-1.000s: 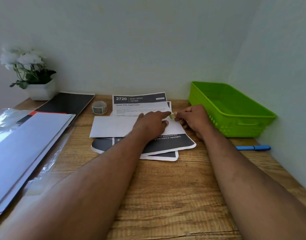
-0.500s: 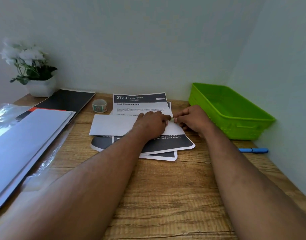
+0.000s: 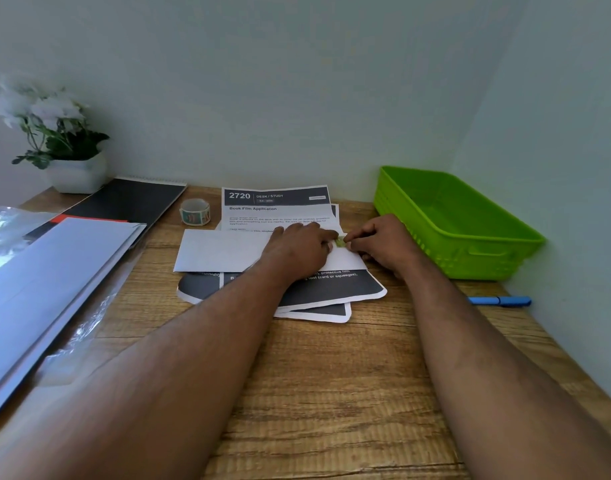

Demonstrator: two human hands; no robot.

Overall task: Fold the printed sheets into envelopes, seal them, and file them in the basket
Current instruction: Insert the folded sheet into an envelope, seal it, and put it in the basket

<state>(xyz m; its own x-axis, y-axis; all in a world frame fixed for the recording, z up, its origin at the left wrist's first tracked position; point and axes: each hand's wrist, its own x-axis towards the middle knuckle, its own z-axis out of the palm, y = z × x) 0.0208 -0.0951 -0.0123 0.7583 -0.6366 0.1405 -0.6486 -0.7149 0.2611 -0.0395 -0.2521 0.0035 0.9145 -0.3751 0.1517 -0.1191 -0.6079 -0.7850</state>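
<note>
Head view, downward over near desk (image 3: 331, 393)

Wooden desk (image 3: 331, 393), seen from above: white envelope (image 3: 224, 251) lying on a loose stack of printed sheets (image 3: 279, 206). Left hand (image 3: 297, 251) flat on envelope; right hand (image 3: 380, 244) beside it, both sets of fingertips meeting at a small green sticker (image 3: 339, 242). Sticker roll (image 3: 195, 212) behind envelope. Green basket (image 3: 449, 223) at right; blue pen (image 3: 499, 301) near it. Folders (image 3: 51, 271), black notebook (image 3: 130, 202), potted plant (image 3: 58, 140) at left

Potted plant (image 3: 59, 147), black notebook (image 3: 130, 202), blue pen (image 3: 499, 301)
</note>
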